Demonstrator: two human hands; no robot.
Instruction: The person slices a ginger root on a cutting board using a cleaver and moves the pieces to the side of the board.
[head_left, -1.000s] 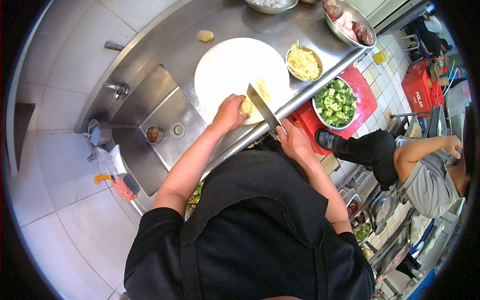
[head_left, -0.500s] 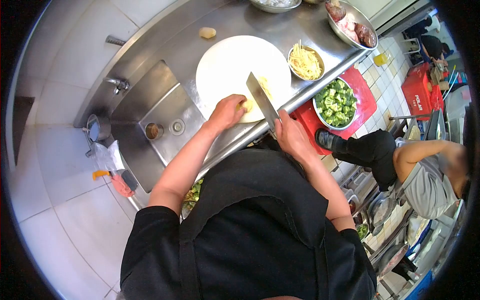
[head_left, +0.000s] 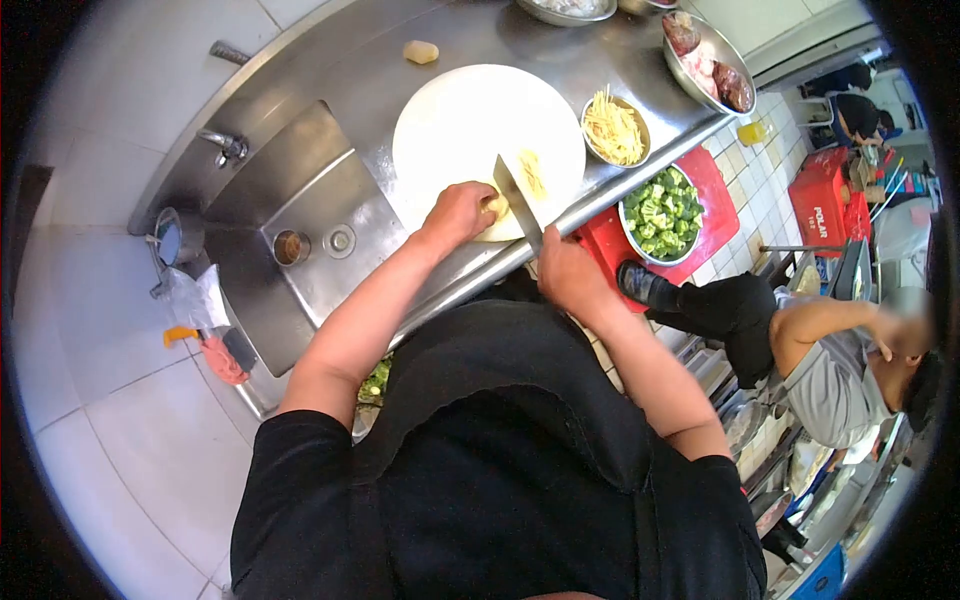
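Note:
My left hand [head_left: 461,214] presses a pale yellow potato piece [head_left: 498,207] onto the round white cutting board [head_left: 455,120], its fingers curled over it. My right hand [head_left: 572,270] is closed round the handle of a broad knife [head_left: 517,200], whose blade stands beside the potato piece. Thin yellow strips [head_left: 532,174] lie on the board to the right of the blade. A steel bowl of yellow strips [head_left: 614,130] sits right of the board. One peeled whole piece [head_left: 421,52] rests on the steel counter behind the board.
At left is a steel sink [head_left: 270,260] with a tap [head_left: 224,146]. A broccoli bowl [head_left: 662,215] stands on a red surface [head_left: 727,207] beyond the counter edge. A bowl of meat [head_left: 708,62] is at the far right. A seated person [head_left: 825,360] is at right.
The knife blade has come closer to upright beside the potato piece, and my right hand has shifted slightly left. The whole view has shifted a little. The seated person's arm and head have moved.

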